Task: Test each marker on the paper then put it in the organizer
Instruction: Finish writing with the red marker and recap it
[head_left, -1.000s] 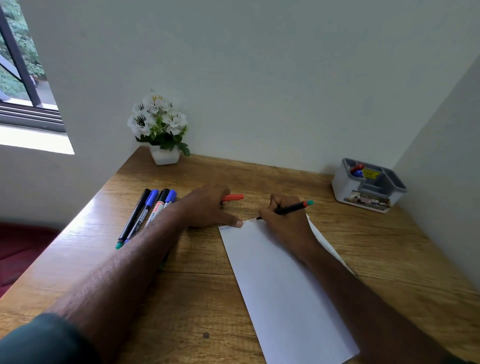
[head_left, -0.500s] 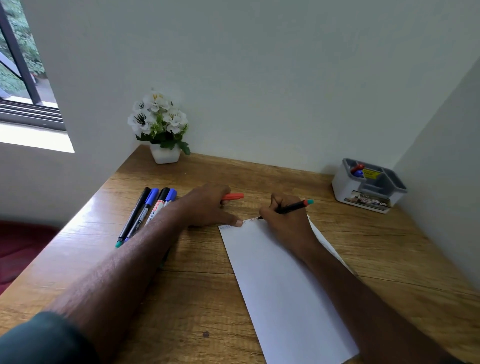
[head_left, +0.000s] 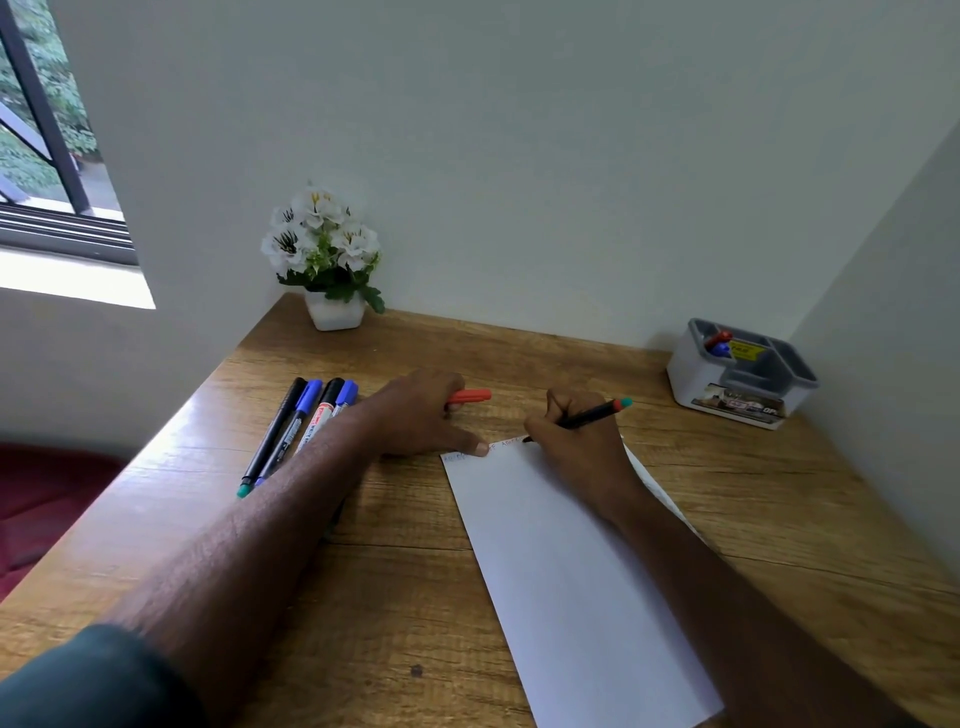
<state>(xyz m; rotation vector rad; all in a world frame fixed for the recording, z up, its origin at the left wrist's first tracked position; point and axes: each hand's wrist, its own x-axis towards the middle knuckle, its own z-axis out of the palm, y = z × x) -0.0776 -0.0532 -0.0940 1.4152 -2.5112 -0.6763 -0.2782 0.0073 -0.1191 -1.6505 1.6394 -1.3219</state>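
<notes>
While the wooden desk (head_left: 395, 587) is carrying the white paper (head_left: 561, 561), your left hand (head_left: 415, 415) is pinning its far corner, fingers curled round an orange cap (head_left: 470, 396), and your right hand (head_left: 576, 441) is pinching the black marker (head_left: 587, 417), tip touching paper; the organizer (head_left: 737, 376) is sitting far right.

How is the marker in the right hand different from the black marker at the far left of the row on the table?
The held marker is gripped by the right hand, tilted, its tip on the paper; the far-left marker lies flat on the table, untouched. The held one's teal end points away from the person; the far-left one's points toward them. Both are slim and black with a teal end.
</notes>
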